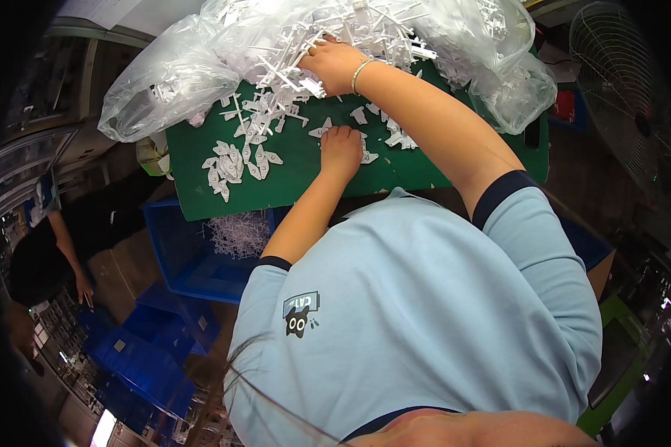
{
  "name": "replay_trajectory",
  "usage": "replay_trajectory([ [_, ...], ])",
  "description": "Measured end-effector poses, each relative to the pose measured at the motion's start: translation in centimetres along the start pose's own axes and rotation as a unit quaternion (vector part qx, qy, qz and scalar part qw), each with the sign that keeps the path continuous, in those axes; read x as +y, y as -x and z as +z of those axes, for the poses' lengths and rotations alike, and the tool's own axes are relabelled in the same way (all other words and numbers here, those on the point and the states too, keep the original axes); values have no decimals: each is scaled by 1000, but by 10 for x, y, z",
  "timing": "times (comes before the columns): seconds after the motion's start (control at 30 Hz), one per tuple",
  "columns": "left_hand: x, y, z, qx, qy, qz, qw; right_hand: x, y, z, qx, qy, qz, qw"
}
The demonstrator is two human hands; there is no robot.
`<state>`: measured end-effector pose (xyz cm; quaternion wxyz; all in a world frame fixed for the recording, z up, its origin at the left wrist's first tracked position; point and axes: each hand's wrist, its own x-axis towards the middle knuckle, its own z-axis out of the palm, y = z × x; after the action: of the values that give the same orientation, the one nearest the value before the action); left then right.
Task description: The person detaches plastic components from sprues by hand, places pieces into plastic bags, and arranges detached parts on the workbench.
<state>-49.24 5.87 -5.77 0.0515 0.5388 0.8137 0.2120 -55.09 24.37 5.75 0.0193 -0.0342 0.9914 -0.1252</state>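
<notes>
My right hand (pixel 334 67) reaches into a heap of white plastic parts (pixel 373 33) on stick-like runners at the back of the green table. Its fingers curl in among the runners, and the tips are partly hidden. Closer to me, my left hand (pixel 341 153) rests low over the table, its fingers bent down onto small flat white plastic pieces (pixel 368 155). Which piece it grips is mostly covered by the fingers. More loose flat pieces (pixel 230 164) lie to the left, some with dark marks like letters or holes.
Clear plastic bags (pixel 168 89) of white parts flank the heap on the green table (pixel 283 190). Below its left edge, a blue bin (pixel 173 257) holds thin white runners. More blue bins (pixel 145 357) and another person (pixel 63 238) are at left. A fan (pixel 619 82) stands right.
</notes>
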Motion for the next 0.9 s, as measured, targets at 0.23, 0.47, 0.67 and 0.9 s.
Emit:
replay_trajectory([
  [0.23, 5, -1, -7, -27, -26, 24, 999, 1, 0, 3, 3, -1, 0, 1000],
  [0.47, 2, 5, -3, -46, -46, 14, 998, 1, 0, 4, -6, 17, -2, 1000],
  [0.67, 6, 7, -12, -24, 14, 4, 1000, 1, 0, 4, -5, 13, 2, 1000],
  [0.9, 4, 5, -15, 3, 252, -209, 945, 1, 1, 2, -14, 13, 1, 1000],
])
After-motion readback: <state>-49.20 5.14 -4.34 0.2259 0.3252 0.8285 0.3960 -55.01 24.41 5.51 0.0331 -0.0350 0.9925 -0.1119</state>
